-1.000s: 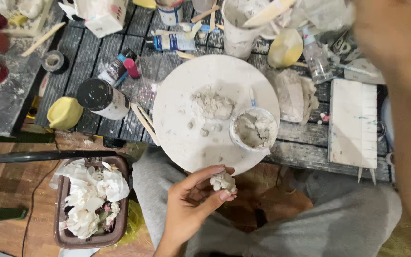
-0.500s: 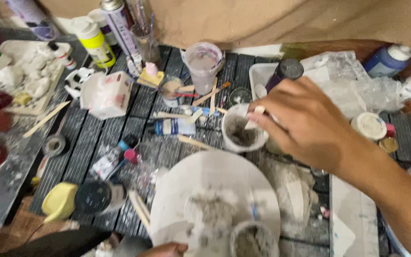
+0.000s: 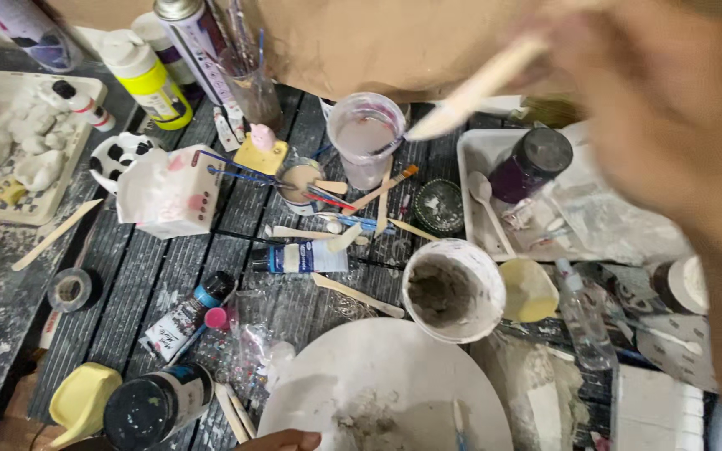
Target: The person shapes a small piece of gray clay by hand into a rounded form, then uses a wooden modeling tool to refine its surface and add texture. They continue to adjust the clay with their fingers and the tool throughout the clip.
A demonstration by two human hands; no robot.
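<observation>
We are holding a wooden stick (image 3: 474, 88) in our blurred right hand (image 3: 653, 125) above the white cup (image 3: 453, 290), keeping its wet tip level to avoid drips.

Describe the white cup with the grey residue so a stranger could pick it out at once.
Start at the big round white plate at the bottom centre of the dark slatted table. At its upper right edge stands the white cup. Unlike the clear plastic cup further back, it is opaque and crusted with grey paste inside.
</observation>
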